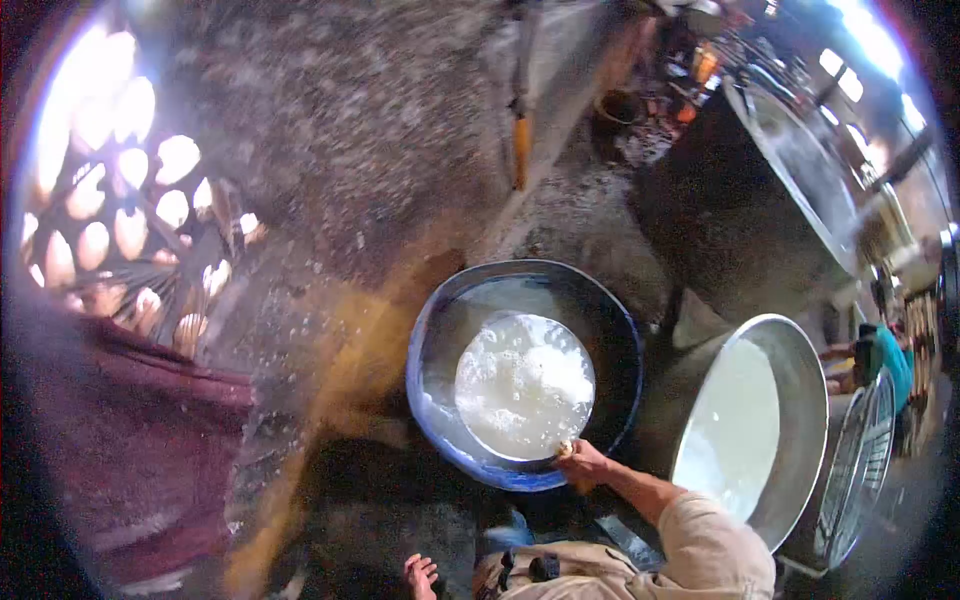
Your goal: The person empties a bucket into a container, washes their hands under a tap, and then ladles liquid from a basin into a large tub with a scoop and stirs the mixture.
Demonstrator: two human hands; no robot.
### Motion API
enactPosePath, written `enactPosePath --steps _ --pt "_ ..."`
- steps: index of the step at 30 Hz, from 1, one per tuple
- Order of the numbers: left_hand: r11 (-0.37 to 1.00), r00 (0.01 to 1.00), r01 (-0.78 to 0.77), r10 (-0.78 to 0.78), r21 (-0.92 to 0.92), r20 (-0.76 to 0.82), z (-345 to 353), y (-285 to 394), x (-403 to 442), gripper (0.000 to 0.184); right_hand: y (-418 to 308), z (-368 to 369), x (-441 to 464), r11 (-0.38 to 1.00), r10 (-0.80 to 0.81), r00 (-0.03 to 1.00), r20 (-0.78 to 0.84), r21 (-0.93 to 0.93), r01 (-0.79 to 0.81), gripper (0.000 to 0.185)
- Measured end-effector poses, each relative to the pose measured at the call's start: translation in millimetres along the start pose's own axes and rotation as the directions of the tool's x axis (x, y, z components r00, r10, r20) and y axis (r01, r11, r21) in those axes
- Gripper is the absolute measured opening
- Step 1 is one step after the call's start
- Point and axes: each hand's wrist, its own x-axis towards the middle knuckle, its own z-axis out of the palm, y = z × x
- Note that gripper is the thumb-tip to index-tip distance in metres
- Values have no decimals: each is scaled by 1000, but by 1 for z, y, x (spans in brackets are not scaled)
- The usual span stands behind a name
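Liquid, white and foamy, already sits in the round blue-rimmed tub before me, and smooth milky fluid stands in the wide silver metal basin on my right; how much remains, I cannot tell. My right hand grips a small pale knob-like piece at the tub's near rim; my left hand hangs loosely curled, apparently empty.

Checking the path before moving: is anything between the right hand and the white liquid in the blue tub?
Nothing visible blocks the way. The right hand, with a small pale object at its fingers, shows at the near rim of the blue tub; the white liquid lies open just beyond.
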Motion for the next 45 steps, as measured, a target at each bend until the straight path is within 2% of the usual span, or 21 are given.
enactPosePath --steps 1,3,4,6,7,8,9,11,13,15,17,22,23,26,30,34,36,38,39,41,45 --pt "999 999 -40 40 -32 -3 10 9 0 20 11 -26 -19 983 169 985 30 64 -171 15" --pt "998 996 -64 64 3 55 31 26 5 19 -42 -19 -90 986 163 986 -35 44 -162 15" --pt "993 997 -76 77 87 -13 43 33 12 27 -41 -30 -114 992 114 986 -122 -44 -120 15" --pt "980 985 -114 132 -160 108 52 11 69 37 -51 -58 -171 973 158 968 -192 -139 -187 18" --pt "982 979 -127 147 -138 143 70 22 53 37 -47 -73 -196 952 183 946 -266 -191 -238 19" --pt "980 972 -187 195 -71 131 85 40 29 28 -89 -54 -243 966 253 939 -235 4 -259 20" --pt "969 962 -246 245 -6 119 103 61 -9 23 -69 -80 -267 979 193 958 -214 -18 -201 18" --pt "962 958 -261 246 87 146 125 74 -29 23 -53 -100 -306 959 248 887 -390 -28 -281 18" --pt "919 902 -367 313 143 299 147 69 -52 29 -34 -130 -354 964 257 880 -399 36 -265 17" --pt "902 881 -398 326 165 343 170 63 -75 30 -27 -143 -399 929 285 825 -488 -72 -364 10" --pt "885 884 -410 326 219 334 189 60 -96 29 21 -172 -424 941 274 822 -499 -37 -337 11" --pt "821 852 -485 365 300 376 204 61 -141 31 132 -211 -449 922 284 783 -553 381 -66 14" --pt "808 870 -472 362 354 334 210 61 -150 31 150 -218 -452 917 289 787 -545 393 -64 14" --pt "746 844 -523 383 412 376 206 68 -146 31 198 -228 -440 917 343 641 -687 394 -68 16" --pt "704 822 -559 403 438 402 205 87 -154 28 254 -227 -417 897 164 665 -729 390 206 13" --pt "676 844 -536 435 505 314 229 107 -202 24 302 -216 -362 841 293 614 -733 503 200 11" --pt "621 814 -580 471 528 340 232 111 -211 23 323 -205 -323 775 380 560 -737 584 243 11" --pt "601 787 -617 479 509 389 231 114 -210 23 315 -188 -294 603 346 663 -664 699 386 11" --pt "582 756 -655 488 482 437 230 115 -211 24 298 -176 -284 433 333 728 -599 783 446 11" --pt "588 757 -652 477 479 446 230 115 -211 24 261 -155 -259 349 351 750 -561 821 451 5" --pt "602 739 -669 479 435 474 217 115 -198 24 200 -123 -229 24 13 946 -325 946 324 11"
